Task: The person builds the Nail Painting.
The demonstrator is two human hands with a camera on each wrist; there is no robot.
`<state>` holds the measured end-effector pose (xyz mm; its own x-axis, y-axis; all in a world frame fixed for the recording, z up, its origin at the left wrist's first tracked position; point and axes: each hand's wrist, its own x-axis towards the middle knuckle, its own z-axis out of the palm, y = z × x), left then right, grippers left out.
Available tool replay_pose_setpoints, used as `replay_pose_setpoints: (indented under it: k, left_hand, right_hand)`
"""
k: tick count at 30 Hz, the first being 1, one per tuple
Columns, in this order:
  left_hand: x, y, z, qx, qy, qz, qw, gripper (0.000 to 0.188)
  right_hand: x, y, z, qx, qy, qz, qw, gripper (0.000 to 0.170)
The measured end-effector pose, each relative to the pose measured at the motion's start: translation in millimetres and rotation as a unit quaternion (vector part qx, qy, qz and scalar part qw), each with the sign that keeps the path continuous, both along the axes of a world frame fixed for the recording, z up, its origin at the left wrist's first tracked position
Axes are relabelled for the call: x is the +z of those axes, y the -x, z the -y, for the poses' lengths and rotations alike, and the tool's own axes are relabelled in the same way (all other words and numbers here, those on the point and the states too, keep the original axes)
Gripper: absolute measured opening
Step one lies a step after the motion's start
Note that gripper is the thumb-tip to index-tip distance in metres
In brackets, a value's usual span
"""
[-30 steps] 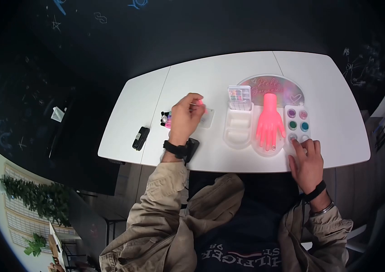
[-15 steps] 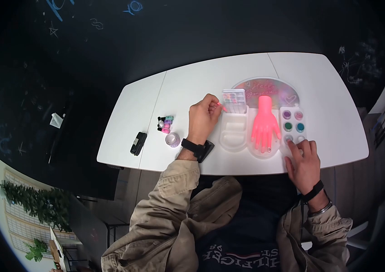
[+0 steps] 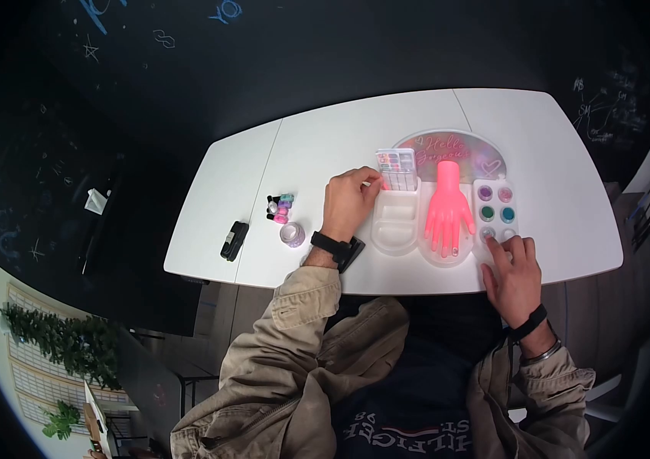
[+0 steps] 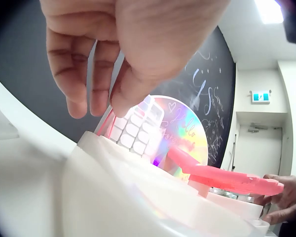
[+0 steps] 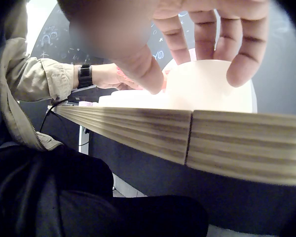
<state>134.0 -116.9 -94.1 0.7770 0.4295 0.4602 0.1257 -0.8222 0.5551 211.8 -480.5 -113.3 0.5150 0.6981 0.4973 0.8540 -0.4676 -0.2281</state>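
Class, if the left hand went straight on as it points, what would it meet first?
Probably the upright, clear plastic compartment case, just ahead of the left hand; whether they touch is unclear.

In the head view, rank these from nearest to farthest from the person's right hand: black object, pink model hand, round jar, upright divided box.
From the right hand:
1. Pink model hand, just left
2. Upright divided box, farther left
3. Round jar, beyond the left hand
4. Black object, farthest left
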Motion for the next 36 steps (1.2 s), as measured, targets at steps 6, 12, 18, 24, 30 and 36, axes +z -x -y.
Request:
replay_pose_setpoints:
  k: [6,12,18,24,30,36]
  left_hand:
    - [1.0,10.6,-2.3,0.006,-0.026,0.002,1.000,0.019]
    - [18.3,54.8,-22.9,0.045,-0.020,0.026,0.998,0.021]
    - [30.7,120.8,-62.0,0.136,-0.016,-0.005,0.991,0.023]
    - [-2.4,165.3,-92.4,0.137,0.010,-0.120,0.983,0.054]
    - [-17.0,168.9,-86.5,0.131,0.039,-0.161,0.977,0.066]
    - [-11.3,159.7,-83.8,0.158,0.011,-0.188,0.969,0.059]
  right_hand:
    - [-0.3,0.2,0.1,0.001,-0.001,0.002,1.000,0.054]
    - [0.1,0.5,0.4,-0.001,0.004,0.002,1.000,0.055]
    - [0.7,1.5,0.3,-0.002,0.003,0.003,1.000,0.056]
    - [-0.4,1.8,-0.7,-0.005,0.009,0.005,1.000,0.057]
    - [-1.0,2.9,-1.1,-0.003,0.011,0.007,1.000,0.058]
    - [0.0,2.8,-0.4,0.001,0.003,0.001,1.000,0.057]
